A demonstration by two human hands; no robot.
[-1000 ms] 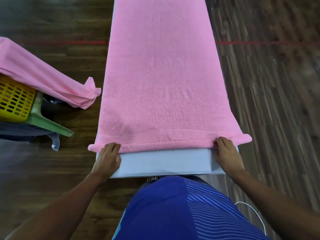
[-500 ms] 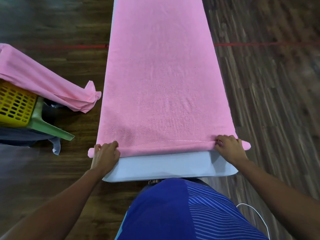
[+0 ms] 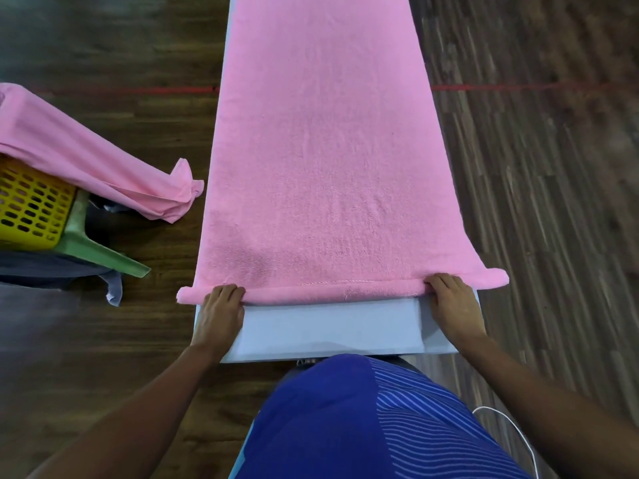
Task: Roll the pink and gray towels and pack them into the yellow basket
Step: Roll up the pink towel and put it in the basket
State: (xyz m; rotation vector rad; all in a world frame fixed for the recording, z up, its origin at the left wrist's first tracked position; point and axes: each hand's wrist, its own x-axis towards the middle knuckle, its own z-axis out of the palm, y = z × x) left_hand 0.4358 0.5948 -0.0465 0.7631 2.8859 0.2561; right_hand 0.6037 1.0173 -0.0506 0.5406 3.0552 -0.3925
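A long pink towel (image 3: 328,150) lies flat along a narrow pale grey table (image 3: 328,330), its near edge turned into a thin roll. My left hand (image 3: 219,312) presses the roll's left end and my right hand (image 3: 453,305) presses its right end, fingers curled over the fold. A yellow basket (image 3: 31,209) stands at the far left on the floor, with a second pink towel (image 3: 86,157) draped over it. Grey cloth (image 3: 58,271) lies under the basket.
A green plastic leg (image 3: 103,250) sticks out beside the basket. Dark wood floor surrounds the table, crossed by a red line (image 3: 501,87). A white cable (image 3: 518,440) hangs at my right side. My blue shirt fills the bottom of the view.
The towel's near edge has been turned over once more, so the roll is a little thicker and has moved slightly away from me; more bare table shows in front.
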